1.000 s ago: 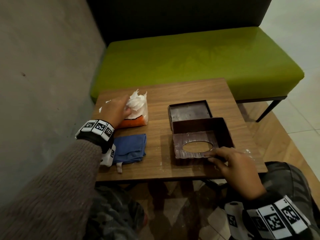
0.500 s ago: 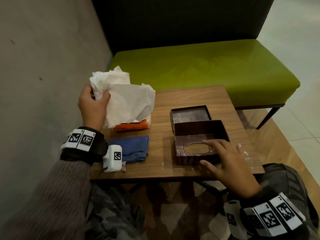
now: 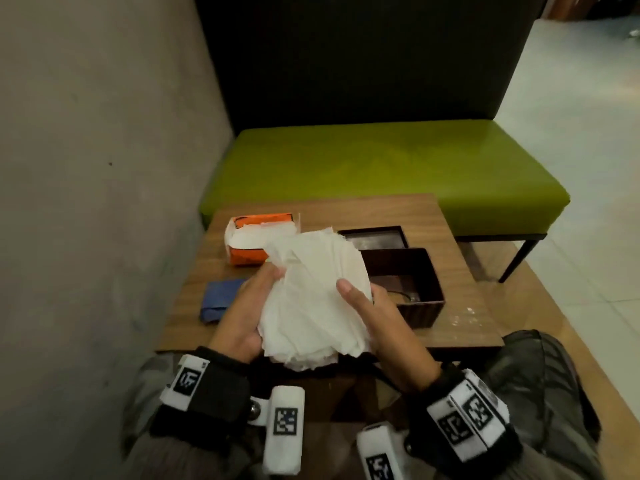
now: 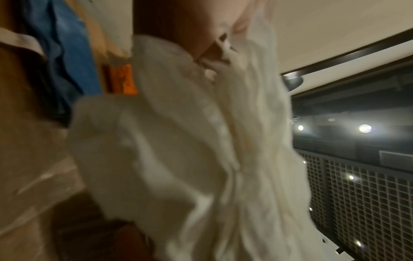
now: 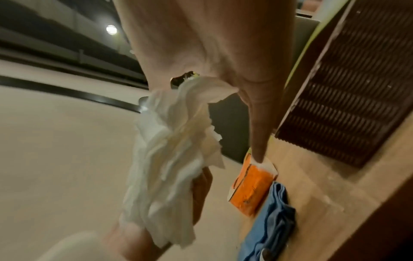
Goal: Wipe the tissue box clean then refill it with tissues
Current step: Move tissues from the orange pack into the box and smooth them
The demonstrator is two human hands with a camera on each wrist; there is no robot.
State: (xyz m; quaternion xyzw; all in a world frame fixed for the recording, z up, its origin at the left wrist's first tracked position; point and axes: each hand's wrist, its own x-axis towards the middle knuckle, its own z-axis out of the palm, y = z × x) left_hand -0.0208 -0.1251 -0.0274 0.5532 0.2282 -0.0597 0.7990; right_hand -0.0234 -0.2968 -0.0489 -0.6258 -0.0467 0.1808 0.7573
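Observation:
Both hands hold a thick stack of white tissues (image 3: 311, 299) above the near edge of the wooden table (image 3: 450, 327). My left hand (image 3: 256, 299) grips the stack's left side, thumb on top. My right hand (image 3: 360, 303) grips its right side, thumb on top and fingers underneath. The dark brown tissue box (image 3: 412, 306) stands open just right of the stack, partly hidden by it. A flat brown piece (image 3: 372, 237) lies behind the box. In the wrist views the tissues (image 4: 190, 150) (image 5: 174, 159) fill the middle, and the box's ribbed wall (image 5: 357, 88) shows at right.
An orange tissue pack (image 3: 259, 244) with tissues showing in its top lies at the table's back left. A folded blue cloth (image 3: 221, 299) lies at the front left. White crumbs (image 3: 464, 317) dot the table's right edge. A green bench (image 3: 381, 174) stands behind, a grey wall to the left.
My left hand pulled the tissues out of the orange pack and brought them to the table's front. My right hand left the box and took hold of the stack.

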